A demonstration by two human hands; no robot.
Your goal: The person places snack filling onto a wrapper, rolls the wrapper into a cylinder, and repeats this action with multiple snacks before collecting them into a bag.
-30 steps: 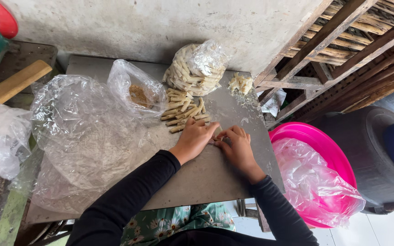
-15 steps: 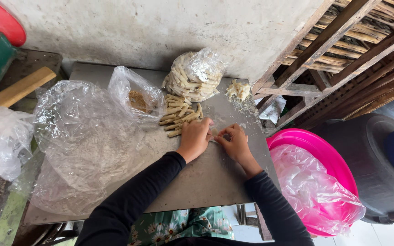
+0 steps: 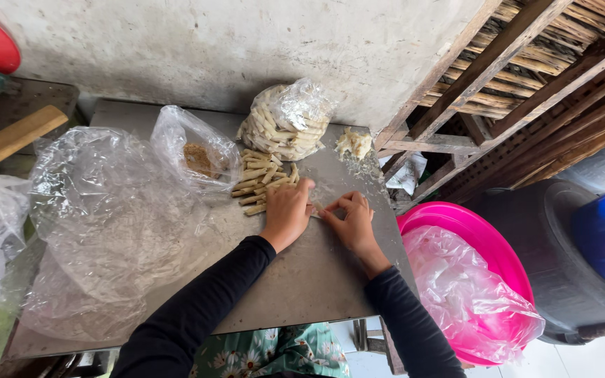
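The person's left hand (image 3: 287, 210) lay flat, palm down, on the grey table (image 3: 302, 280), fingers together and resting against the loose pile of pale rolled sticks (image 3: 260, 183) just at its eleven o'clock, seemingly to keep the pile from scattering. The right hand (image 3: 351, 224) sat just beside it at three o'clock, fingertips pinched towards the left on something small and thin between the two hands; what it was I could not tell. A tied clear bag of sticks (image 3: 285, 126) stood at twelve o'clock against the wall, apart from the loose ones. A smaller bag holding brown crumbs (image 3: 197, 155) sat open at ten o'clock. Crumpled plastic sheeting (image 3: 106, 224) covered the table at nine o'clock, and a pink basin (image 3: 456, 231) lined with plastic waited at four o'clock.
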